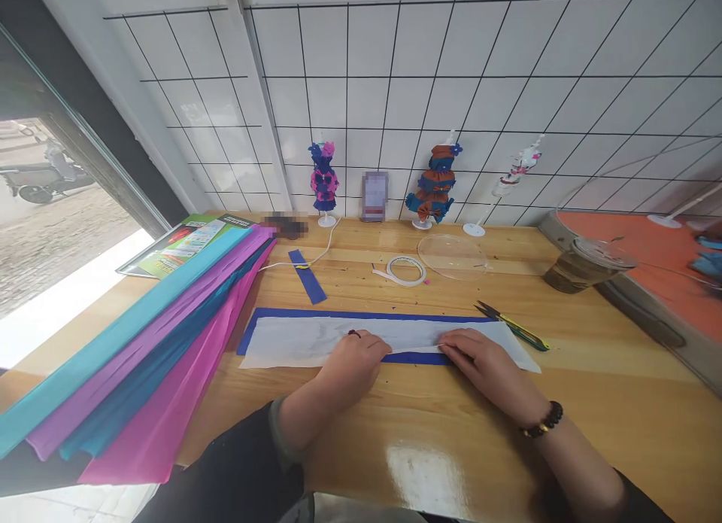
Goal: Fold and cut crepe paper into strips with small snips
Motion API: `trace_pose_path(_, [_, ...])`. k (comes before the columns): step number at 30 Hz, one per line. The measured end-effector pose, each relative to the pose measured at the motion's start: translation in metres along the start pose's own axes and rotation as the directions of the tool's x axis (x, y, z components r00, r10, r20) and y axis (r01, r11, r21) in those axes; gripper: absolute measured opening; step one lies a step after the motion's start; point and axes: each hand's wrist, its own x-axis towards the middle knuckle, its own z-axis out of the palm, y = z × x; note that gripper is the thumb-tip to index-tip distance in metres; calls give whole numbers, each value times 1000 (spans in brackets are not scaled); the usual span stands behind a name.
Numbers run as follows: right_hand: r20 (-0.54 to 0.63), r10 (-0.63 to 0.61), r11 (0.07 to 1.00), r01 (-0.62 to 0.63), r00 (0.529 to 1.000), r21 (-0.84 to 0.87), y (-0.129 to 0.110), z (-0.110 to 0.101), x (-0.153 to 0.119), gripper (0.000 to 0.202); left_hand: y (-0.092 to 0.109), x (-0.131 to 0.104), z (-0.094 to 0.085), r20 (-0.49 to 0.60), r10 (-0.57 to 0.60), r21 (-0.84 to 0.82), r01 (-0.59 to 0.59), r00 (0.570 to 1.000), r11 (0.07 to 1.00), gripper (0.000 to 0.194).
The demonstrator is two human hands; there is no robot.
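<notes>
A long white strip of thin paper (pixel 304 339) lies over a slightly longer blue strip (pixel 420 358) on the wooden table. My left hand (pixel 353 361), wearing a dark ring, pinches the white paper's near edge at about the middle. Farther right, my right hand (pixel 485 365), with a dark beaded bracelet at the wrist, pinches the same edge. Between the two hands that edge is lifted or folded a little, so the blue strip shows beneath it. Yellow and green scissors (pixel 513 327) lie just beyond the right end of the paper.
Teal, purple, blue and pink paper lengths (pixel 163 342) fan out at left. Behind are a blue scrap (pixel 307 276), a tape roll (pixel 407 272), a clear round lid (pixel 453 256) and decorated stands (pixel 324 178). A plastic cup (pixel 587 266) of dark drink sits at right.
</notes>
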Motion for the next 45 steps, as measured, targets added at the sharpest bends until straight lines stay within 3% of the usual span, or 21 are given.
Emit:
trace_pose_path(4, [81, 77, 996, -81, 994, 35, 18, -15, -6, 27, -8, -2, -3, -6, -46, -82, 45, 999, 996, 38])
trace_pose_path(8, [132, 155, 983, -166, 979, 75, 37, -24, -15, 28, -19, -10, -15, -2, -120, -115, 119, 993, 986, 37])
trace_pose_path(16, [155, 285, 940, -308, 946, 148, 63, -32, -31, 30, -63, -53, -46, 17, -295, -150, 294, 955, 944, 33])
trace_pose_path(20, [170, 353, 909, -380, 920, 172, 67, -37, -37, 32, -89, -79, -56, 62, -436, -237, 438, 898, 867, 30])
trace_pose_path(25, [174, 431, 873, -458, 885, 167, 66, -41, -38, 35, -110, -100, -61, 143, -606, -392, 607, 782, 691, 38])
trace_pose_path(30, [193, 522, 822, -550, 831, 146, 66, -41, -36, 34, -118, -110, -61, 110, -692, -513, 638, 713, 575, 46])
trace_pose_path(34, [176, 595, 773, -619, 784, 143, 67, -39, -35, 36, -124, -115, -55, 66, -725, -579, 618, 686, 532, 52])
trace_pose_path(45, [202, 721, 666, -743, 663, 61, 70, -39, -36, 30, -118, -114, -53, -120, -784, -468, 661, 610, 586, 60])
